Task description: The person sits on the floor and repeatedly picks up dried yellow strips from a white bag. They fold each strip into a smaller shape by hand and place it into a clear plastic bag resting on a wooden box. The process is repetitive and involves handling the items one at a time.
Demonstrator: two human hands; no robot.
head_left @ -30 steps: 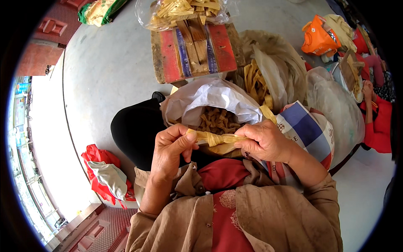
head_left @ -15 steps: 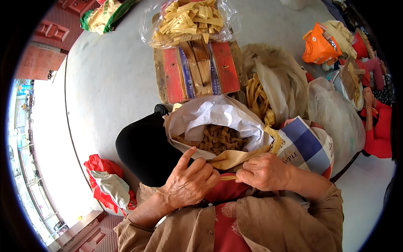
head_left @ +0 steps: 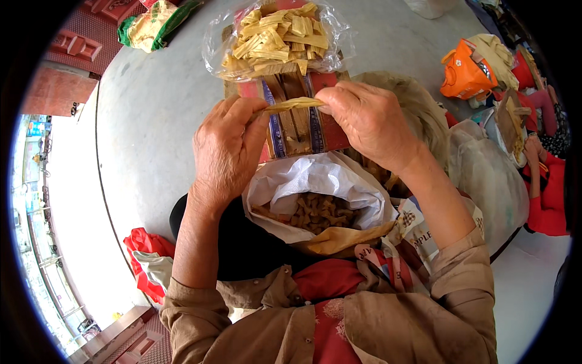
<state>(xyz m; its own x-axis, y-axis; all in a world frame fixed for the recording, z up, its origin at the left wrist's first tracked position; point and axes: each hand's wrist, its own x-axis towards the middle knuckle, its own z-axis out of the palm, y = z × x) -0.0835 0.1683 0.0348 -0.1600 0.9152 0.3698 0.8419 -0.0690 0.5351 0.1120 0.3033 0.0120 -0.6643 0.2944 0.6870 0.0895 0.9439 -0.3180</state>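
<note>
A narrow yellow strip point(head_left: 295, 105) is stretched level between my two hands. My left hand point(head_left: 227, 145) pinches its left end, and my right hand point(head_left: 370, 124) grips the other end between thumb and fingers. Below the strip lies a red-painted wooden block point(head_left: 330, 136) with a grooved bare-wood middle and blue bands. Beyond it, a clear plastic bag point(head_left: 215, 51) holds many flat yellow strips point(head_left: 279, 39). Nearer to me, under my wrists, an open white sack point(head_left: 291, 173) contains small brown twisted pieces point(head_left: 321, 212).
At the right stand a beige bag point(head_left: 418, 106), partly behind my right arm, and a translucent plastic bag point(head_left: 488, 176). Farther right are an orange bag point(head_left: 464, 73) and another person in red point(head_left: 548, 197). A red bag point(head_left: 142, 239) lies at the left on the grey floor point(head_left: 151, 127).
Both hands have moved up and away from me, from the sack's near edge to over the wooden block. The strip stays held between them and now shows more fully.
</note>
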